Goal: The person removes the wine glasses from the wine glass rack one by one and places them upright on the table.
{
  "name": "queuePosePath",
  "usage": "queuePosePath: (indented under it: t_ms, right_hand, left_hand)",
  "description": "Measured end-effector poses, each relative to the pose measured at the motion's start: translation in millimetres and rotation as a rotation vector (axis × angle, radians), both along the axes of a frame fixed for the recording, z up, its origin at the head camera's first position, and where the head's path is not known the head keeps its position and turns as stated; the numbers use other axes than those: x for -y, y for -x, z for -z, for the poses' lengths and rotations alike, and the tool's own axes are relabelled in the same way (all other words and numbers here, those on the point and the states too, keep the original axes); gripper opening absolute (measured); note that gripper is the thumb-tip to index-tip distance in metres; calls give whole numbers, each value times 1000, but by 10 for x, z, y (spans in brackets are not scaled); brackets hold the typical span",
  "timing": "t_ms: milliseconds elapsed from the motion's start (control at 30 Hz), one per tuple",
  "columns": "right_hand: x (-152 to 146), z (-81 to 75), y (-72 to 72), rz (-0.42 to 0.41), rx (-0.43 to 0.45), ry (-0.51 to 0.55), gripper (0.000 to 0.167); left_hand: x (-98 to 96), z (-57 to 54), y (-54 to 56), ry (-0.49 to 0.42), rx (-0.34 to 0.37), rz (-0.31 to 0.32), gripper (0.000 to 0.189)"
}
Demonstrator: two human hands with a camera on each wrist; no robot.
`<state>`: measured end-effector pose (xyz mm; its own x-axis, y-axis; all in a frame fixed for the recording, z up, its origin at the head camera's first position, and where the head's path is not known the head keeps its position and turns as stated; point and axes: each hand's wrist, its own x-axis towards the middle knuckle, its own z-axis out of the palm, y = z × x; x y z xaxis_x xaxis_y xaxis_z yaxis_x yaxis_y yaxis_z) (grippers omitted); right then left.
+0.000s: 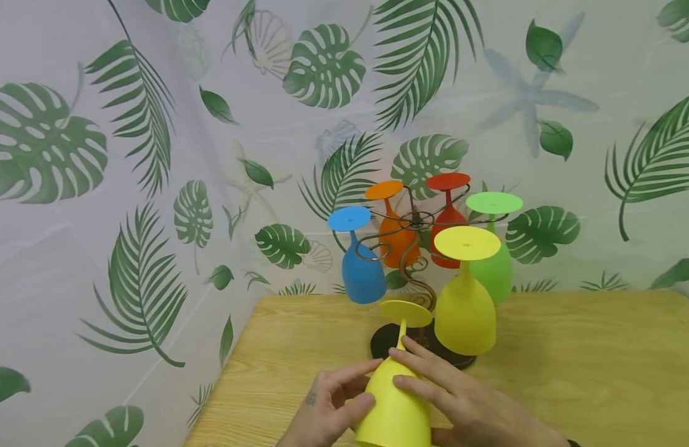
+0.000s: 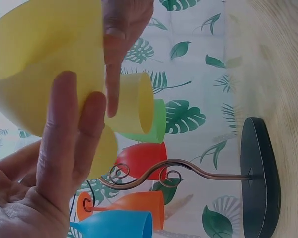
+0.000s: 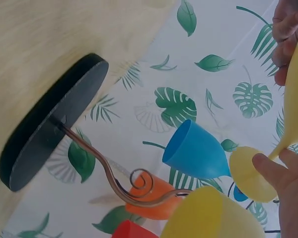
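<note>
In front of the rack, both hands hold a yellow goblet [image 1: 393, 403] upside down, its round foot [image 1: 406, 313] uppermost and tilted. My left hand [image 1: 324, 406] grips the bowl from the left, fingers and thumb against its wall. From the right, my right hand [image 1: 462, 397] holds it, with fingers across the upper bowl and by the stem. Just beyond is a metal goblet rack [image 1: 416, 220] with curled arms. A second yellow goblet [image 1: 465, 316] hangs upside down at its near right. The held goblet's rim is cut off by the head view's lower edge.
Also hanging upside down are blue [image 1: 364, 273], orange [image 1: 397, 239], red [image 1: 447, 233] and green [image 1: 492, 267] goblets. The rack's dark base [image 1: 382, 340] stands on a wooden table [image 1: 288, 335]. Leaf-printed sheeting [image 1: 221, 155] rises behind and left.
</note>
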<state>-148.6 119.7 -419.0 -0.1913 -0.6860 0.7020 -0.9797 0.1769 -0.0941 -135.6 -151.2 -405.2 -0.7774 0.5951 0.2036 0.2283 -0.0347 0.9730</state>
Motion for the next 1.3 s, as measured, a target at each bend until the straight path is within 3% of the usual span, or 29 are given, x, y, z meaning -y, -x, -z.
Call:
queuePosePath:
  t_ms: [233,533,733,900,1000,1167,1300]
  right_hand:
    - [32,98,4,-77,173,109,81]
    - [74,143,-78,-2,366,162,97]
    - [117,161,-93,75,421,212,97]
    - [141,191,-69,193,496,256,88]
    - [163,208,-44,224,606,306,80]
    - [202,238,-15,210,869,370,70]
    - [219,261,12,250,932,350,70]
  left_hand:
    - [20,-9,-7,44,108,-49,46]
    - [22,30,-16,41,88,-65,46]
    - [-3,76,-12,13,-22,-69,42]
    - [-28,97,13,85,-97,-131,38]
    - [-46,93,31,141,-149,-176,37]
    - [-87,64,51,219,-249,-249,37]
    - [-121,34,77,221,-315,-278,38]
